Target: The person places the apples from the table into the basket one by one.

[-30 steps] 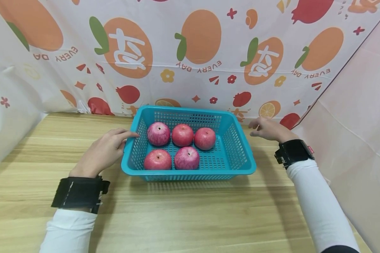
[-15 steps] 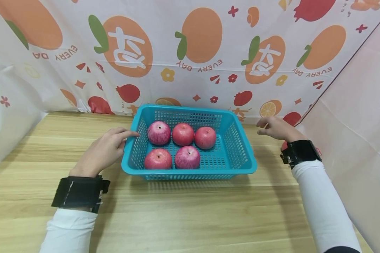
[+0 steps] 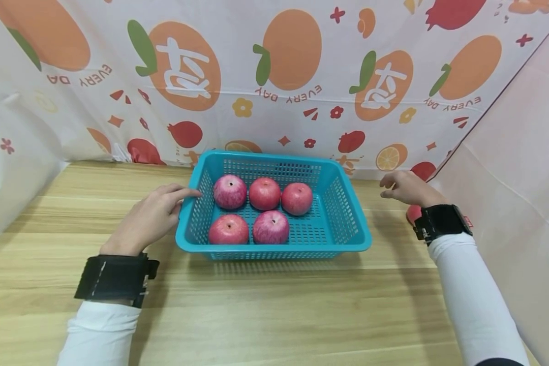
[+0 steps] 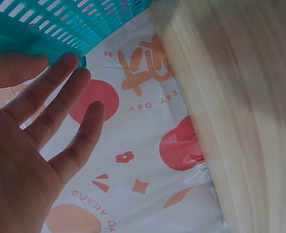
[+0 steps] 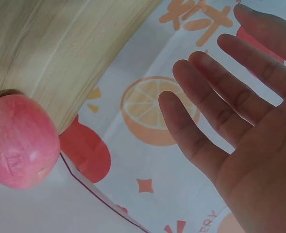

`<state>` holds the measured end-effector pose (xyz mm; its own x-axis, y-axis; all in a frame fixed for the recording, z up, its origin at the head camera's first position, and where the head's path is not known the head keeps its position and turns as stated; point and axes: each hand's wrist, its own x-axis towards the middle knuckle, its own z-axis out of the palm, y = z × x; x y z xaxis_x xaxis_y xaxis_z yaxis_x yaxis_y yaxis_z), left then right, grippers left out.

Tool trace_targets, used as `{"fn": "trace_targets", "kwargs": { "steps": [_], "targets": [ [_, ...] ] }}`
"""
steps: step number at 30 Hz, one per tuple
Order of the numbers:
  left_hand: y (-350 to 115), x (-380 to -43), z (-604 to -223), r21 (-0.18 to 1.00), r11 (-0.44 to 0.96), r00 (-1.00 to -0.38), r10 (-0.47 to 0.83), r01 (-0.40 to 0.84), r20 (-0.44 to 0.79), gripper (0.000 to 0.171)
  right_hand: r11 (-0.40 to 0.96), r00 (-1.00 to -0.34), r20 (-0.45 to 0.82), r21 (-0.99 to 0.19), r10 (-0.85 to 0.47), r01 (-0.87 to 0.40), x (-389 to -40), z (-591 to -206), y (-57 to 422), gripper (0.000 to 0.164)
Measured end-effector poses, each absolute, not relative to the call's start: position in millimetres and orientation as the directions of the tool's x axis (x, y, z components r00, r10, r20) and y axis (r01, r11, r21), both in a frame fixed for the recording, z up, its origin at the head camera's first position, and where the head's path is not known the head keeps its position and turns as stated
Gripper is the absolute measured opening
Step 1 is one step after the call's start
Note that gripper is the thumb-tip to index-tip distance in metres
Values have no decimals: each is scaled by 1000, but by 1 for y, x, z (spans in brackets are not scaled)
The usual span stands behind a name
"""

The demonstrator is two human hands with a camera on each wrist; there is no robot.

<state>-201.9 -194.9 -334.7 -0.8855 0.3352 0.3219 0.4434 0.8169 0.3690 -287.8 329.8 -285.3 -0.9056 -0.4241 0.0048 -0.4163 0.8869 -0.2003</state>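
Observation:
A blue perforated plastic basket point(image 3: 274, 248) stands on the wooden table with several red and pink apples point(image 3: 271, 227) in it, grouped at its left and middle. My left hand point(image 3: 146, 218) touches the basket's left rim, its index finger reaching over the edge; in the left wrist view the fingers are extended near the basket wall point(image 4: 79, 24). Off the basket's right side hovers my right hand point(image 3: 408, 188), holding nothing, fingers loosely extended. Another apple point(image 3: 413, 214) lies on the table, partly hidden behind the right wrist; the right wrist view shows this apple point(image 5: 21, 141) whole beside the hand.
A white sheet printed with fruit point(image 3: 293, 117) hangs right behind the basket. A plain pale sheet point(image 3: 521, 168) closes off the right side, close to the right forearm. Wooden tabletop point(image 3: 274, 310) spreads in front of the basket.
My right hand has moved right, away from the basket's right rim, and the apple behind its wrist has come into sight. The left hand and basket have stayed in place.

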Motion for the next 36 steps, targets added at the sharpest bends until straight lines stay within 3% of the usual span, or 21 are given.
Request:
{"fn": "trace_targets", "kwargs": {
  "steps": [22, 36],
  "targets": [
    [-196, -201, -335, 379, 818, -892, 324, 432, 316, 40, 914, -922, -35, -145, -386, -378, -280, -291, 350, 26],
    [-195, -202, -335, 374, 812, -883, 338, 448, 325, 41, 951, -956, -17, -111, -292, -289, -279, -296, 367, 29]
  ]
}}
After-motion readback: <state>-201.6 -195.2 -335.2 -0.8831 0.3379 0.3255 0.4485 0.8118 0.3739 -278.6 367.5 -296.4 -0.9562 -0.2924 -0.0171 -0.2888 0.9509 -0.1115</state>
